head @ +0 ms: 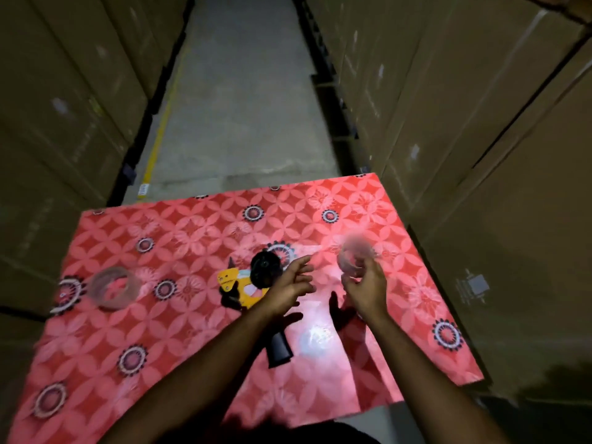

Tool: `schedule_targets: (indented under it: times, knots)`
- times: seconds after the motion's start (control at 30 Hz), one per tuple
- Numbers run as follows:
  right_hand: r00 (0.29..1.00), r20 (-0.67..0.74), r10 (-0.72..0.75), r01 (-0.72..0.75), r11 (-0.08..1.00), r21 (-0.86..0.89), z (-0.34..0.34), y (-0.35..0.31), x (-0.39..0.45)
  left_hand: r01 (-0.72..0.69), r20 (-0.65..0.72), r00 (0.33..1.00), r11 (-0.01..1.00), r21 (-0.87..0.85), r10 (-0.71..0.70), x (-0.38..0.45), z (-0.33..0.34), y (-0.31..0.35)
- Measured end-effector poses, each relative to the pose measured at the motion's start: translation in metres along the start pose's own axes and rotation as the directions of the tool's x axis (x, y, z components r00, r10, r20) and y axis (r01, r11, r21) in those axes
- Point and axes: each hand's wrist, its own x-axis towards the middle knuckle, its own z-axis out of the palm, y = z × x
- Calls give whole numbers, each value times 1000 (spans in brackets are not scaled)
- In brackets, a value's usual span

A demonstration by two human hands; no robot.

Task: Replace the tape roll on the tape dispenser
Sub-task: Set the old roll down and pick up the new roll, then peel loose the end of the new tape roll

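Observation:
A yellow and black tape dispenser lies on its side in the middle of the red patterned table, its black handle pointing toward me. The black hub carries no roll. My left hand hovers just right of the hub with its fingers spread and nothing in it. My right hand holds a clear tape roll, blurred by motion, above the table to the right of the dispenser. A second tape roll lies flat at the table's left side.
Tall stacks of cardboard boxes stand close on both sides of the table. A concrete aisle with a yellow floor line runs away beyond the table's far edge. The light is dim.

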Motion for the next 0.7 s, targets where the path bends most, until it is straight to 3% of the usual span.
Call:
schedule_targets:
  times: [0.1, 0.17, 0.3, 0.4, 0.53, 0.6, 0.7]
  knots:
    - [995, 15, -96, 97, 995, -19, 0, -7, -1, -110, -46, 993, 994, -27, 109, -6, 0, 5]
    - [977, 77, -201, 206, 977, -56, 8, -20, -6, -80, -62, 995, 996, -27, 78, -18, -14, 6]
    - [830, 305, -467, 510, 857, -75, 80, -66, -34, -129, -316, 941, 992, -11, 119, -71, -113, -13]
    - [733, 406, -546, 618, 784, -61, 131, -99, -53, -152, -448, 854, 951, 269, 263, -94, -187, -19]
    - [674, 495, -548, 659, 749, -68, 183, -136, -77, 25, -554, 723, 786, 618, 413, -101, -267, -17]
    - [655, 527, -541, 669, 740, -72, 200, -150, -86, 53, -537, 706, 721, 691, 462, -100, -296, -14]
    - [667, 538, -515, 657, 747, -99, 216, -160, -94, 54, -435, 747, 606, 794, 503, -93, -319, -10]
